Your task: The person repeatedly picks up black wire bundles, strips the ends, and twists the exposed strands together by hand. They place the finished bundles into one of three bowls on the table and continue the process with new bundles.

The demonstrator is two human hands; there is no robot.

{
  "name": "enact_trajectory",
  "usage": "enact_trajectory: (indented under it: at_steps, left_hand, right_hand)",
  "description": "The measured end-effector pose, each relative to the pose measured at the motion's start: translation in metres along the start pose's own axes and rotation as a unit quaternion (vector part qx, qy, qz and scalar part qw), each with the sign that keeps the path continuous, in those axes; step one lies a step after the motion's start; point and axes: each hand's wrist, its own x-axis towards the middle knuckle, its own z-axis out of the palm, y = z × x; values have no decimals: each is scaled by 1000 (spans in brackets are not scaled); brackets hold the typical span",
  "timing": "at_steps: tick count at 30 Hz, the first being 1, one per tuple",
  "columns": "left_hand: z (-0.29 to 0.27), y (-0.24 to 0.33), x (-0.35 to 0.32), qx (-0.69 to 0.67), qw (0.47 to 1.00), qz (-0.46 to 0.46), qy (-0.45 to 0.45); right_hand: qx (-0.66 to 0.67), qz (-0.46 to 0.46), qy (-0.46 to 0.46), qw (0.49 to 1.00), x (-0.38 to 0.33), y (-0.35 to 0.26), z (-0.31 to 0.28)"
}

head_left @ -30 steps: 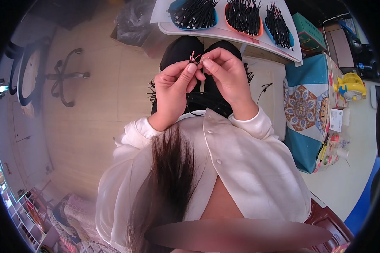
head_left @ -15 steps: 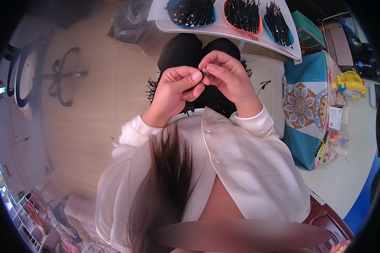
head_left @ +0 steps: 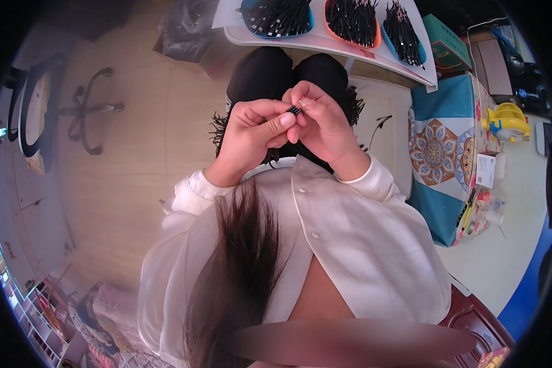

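Over my lap my two hands meet. My left hand (head_left: 251, 132) is closed, thumb and forefinger pinching the ends of a few short black cables (head_left: 295, 111). Thin red and pale wires (head_left: 306, 103) stick out of those ends. The fingertips of my right hand (head_left: 326, 126) are closed on these wires, right beside my left thumb. More black cables (head_left: 219, 127) lie across my lap, their ends showing past my left wrist and past my right hand. The rest of the held cables is hidden beneath my hands.
A white table (head_left: 242, 37) ahead carries a blue tray (head_left: 311, 27), an orange tray (head_left: 379, 38) and another blue tray, all heaped with black cables. One loose cable (head_left: 379, 130) lies right of my lap. A patterned cloth (head_left: 438, 153) and a yellow fan (head_left: 508, 122) are farther right.
My right hand has shifted slightly down and its fingers have turned over the wires. More of the black cable ends now shows between my hands. My left hand stays nearly in place.
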Motion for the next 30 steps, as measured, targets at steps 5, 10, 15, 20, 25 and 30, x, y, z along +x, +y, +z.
enact_trajectory:
  at_steps: [5,10,15,20,25,30]
  left_hand:
    - [1,1,2,-9,1000,-19,19]
    - [6,2,1,-13,999,-18,26]
    - [8,6,-1,49,997,-41,38]
    - [7,9,-2,84,994,-65,30]
    - [3,10,-3,108,992,-60,17]
    - [7,5,-2,154,987,-38,38]
  right_hand:
    - [-57,-24,16,998,-1,-4,-1]
    - [-53,-12,1,999,-2,-6,1]
    - [-79,32,-29,996,-4,-12,-4]
    - [-68,34,-31,997,-2,-14,-10]
    - [-61,46,-5,997,-7,-9,-8]
    - [-99,45,2,994,-6,-9,-10]
